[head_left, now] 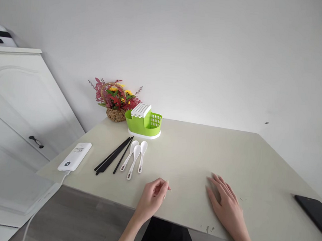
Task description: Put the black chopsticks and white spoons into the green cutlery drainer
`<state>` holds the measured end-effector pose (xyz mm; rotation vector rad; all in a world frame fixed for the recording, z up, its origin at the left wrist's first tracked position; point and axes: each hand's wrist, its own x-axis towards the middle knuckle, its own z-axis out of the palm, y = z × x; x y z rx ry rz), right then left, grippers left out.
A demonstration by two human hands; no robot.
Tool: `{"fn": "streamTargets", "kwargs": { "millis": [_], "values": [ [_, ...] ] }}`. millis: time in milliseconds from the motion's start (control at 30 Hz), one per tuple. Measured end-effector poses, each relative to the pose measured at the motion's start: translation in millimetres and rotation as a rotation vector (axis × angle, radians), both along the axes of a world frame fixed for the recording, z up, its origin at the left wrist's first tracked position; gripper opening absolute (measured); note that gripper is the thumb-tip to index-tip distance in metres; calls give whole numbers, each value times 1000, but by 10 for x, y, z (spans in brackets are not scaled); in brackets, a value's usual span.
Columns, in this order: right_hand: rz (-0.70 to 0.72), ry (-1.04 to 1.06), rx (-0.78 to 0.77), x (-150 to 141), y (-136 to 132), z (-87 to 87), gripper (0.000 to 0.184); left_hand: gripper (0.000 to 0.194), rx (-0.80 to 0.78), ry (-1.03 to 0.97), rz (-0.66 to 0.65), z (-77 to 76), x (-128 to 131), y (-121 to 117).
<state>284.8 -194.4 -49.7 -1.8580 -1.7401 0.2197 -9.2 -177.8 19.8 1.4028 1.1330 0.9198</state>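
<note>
My left hand (154, 196) rests near the table's front edge, its fingers curled in and the thumb against them; nothing shows in it. Flat on the tabletop to the right lies my right hand (225, 203), fingers stretched out and touching no object. Three white spoons (136, 155) with small dark marks on their handles lie up and left of my left hand. Beside them are several black chopsticks (113, 155), partly bunched together. Behind the spoons stands a green utensil holder (137, 125) with a white slatted top and white base.
A wicker basket (116, 115) of artificial flowers stands at the back left, next to the holder. A white power bank (75, 157) with a cable lies on the table's left. At the right edge is a black phone (313, 214). A white cabinet (15, 124) flanks the table.
</note>
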Motion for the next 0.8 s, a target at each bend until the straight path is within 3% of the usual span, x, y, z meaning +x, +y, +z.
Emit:
{"fn": "streamTargets", "kwargs": {
  "millis": [800],
  "values": [
    [19,11,10,6,-15,-5,56,50,128,144,-26,75,16,-44]
  ]
}}
